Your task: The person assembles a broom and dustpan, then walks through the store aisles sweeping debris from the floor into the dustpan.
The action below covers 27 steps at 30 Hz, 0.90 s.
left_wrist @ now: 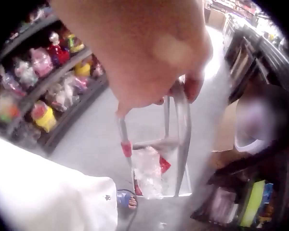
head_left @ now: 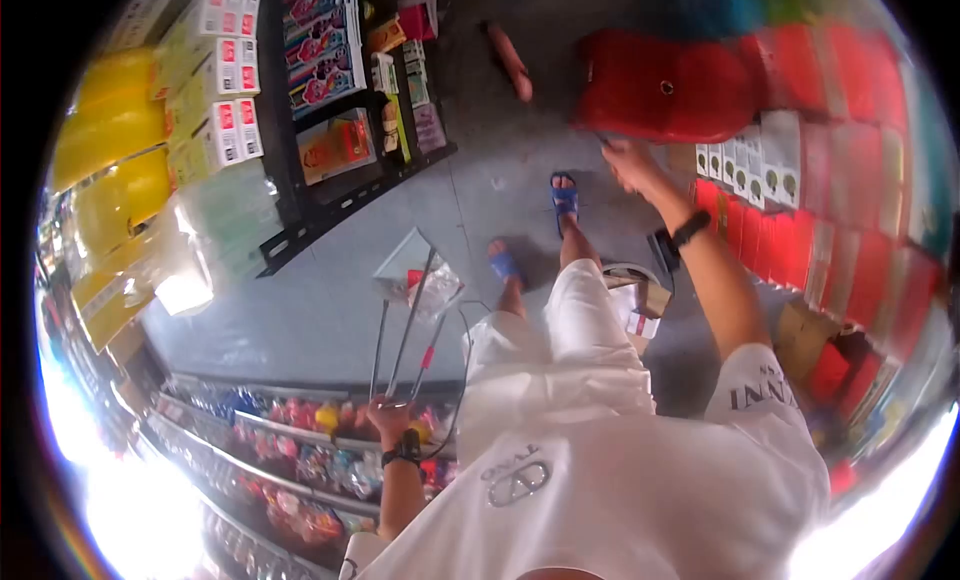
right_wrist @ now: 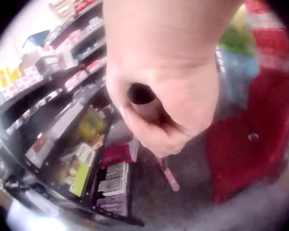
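Note:
My left hand point(head_left: 390, 418) grips the top of a long-handled dustpan point(left_wrist: 182, 139). Its metal bars run down to a pale pan holding clear plastic wrapping point(left_wrist: 149, 171) and red scraps. Out in front, my right hand point(head_left: 630, 167) curls round a tube-like handle point(right_wrist: 145, 103) with a dark round end; its far part is hidden by the hand. Close by that hand is a red plastic stool point(head_left: 665, 88) with a small hole in its seat. Over the floor beyond shows a long pink thing point(head_left: 508, 60), round at one end; I cannot tell whether it joins the handle.
A black shelf unit point(head_left: 360, 188) with books and boxes stands ahead on the left. Bagged toys fill the shelves point(head_left: 300, 460) beside my left arm. Red packages point(head_left: 780, 240) are stacked at the right. A bin point(head_left: 640, 295) with cardboard stands near my right leg.

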{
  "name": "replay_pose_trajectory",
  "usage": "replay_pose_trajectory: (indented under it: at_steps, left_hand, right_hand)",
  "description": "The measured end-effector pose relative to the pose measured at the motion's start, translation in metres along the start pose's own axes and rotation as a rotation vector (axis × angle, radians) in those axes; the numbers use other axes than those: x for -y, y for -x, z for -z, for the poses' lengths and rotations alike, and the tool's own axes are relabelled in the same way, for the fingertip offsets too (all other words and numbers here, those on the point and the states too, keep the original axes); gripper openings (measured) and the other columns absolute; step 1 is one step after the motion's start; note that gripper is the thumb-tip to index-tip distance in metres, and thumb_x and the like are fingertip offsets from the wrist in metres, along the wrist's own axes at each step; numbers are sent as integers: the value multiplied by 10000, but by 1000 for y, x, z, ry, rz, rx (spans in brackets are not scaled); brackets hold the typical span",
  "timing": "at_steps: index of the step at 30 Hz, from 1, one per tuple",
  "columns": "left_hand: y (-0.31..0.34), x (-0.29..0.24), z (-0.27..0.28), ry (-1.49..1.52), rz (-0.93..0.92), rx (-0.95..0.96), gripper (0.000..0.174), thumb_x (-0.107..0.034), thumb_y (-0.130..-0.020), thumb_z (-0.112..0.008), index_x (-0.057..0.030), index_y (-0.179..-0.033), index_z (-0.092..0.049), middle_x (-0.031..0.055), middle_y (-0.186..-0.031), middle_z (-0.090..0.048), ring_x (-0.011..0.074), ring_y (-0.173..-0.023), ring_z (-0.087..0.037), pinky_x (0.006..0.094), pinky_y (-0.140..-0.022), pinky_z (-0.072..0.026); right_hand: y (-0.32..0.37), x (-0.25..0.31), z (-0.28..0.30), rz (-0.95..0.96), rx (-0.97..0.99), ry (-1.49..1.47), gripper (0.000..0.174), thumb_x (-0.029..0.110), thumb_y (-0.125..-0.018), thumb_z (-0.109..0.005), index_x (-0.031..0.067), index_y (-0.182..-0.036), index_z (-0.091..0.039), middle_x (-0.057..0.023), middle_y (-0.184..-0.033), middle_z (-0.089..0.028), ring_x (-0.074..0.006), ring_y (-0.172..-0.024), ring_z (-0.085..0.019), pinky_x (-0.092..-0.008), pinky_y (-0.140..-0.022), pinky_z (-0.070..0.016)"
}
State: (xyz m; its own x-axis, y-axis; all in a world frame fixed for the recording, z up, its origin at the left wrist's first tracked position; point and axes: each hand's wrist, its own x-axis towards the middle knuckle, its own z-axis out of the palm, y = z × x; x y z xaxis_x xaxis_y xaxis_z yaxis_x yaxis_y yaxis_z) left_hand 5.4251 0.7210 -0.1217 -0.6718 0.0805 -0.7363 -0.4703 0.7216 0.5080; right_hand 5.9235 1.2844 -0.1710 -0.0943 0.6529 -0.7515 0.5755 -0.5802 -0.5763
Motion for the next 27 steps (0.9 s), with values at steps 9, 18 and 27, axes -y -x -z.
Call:
replay_pose_trajectory:
  at_steps: [9,18,27]
  left_hand:
    - [128,-39,-97,587,283,-151,225,-224,-716,-703,-27,-748,-599,48,-665,-627,193,-627,-597,395,-677,-495]
    - [126,-3,-110,702,503,-468,214,-205,-777,-465,-22,-682,-521,99,-675,-591,249,-736,-556,657,-854,-348]
    - [152,-56,-160,164,525,-329,173,-196,-783,-549,-44,-728,-488,88,-700,-545,239,-654,-491,522,-703,-446]
  right_hand:
    - [-328,90,-27,750,-169,1018,196,147,-749,-524,19,-836,-644,-205,-879,-605,-366,-852,-573,-429,-784,-471]
    - [-367,9,-134,721,-398,1235,523,77,-829,-523,5,-1319,-353,-182,-1161,-535,-286,-1019,-543,-345,-721,-513]
    - [-189,-67,6,833,-138,1397,469,50,-773,-482,-36,-1230,-419,-130,-823,-610,-241,-747,-615,-335,-596,-506]
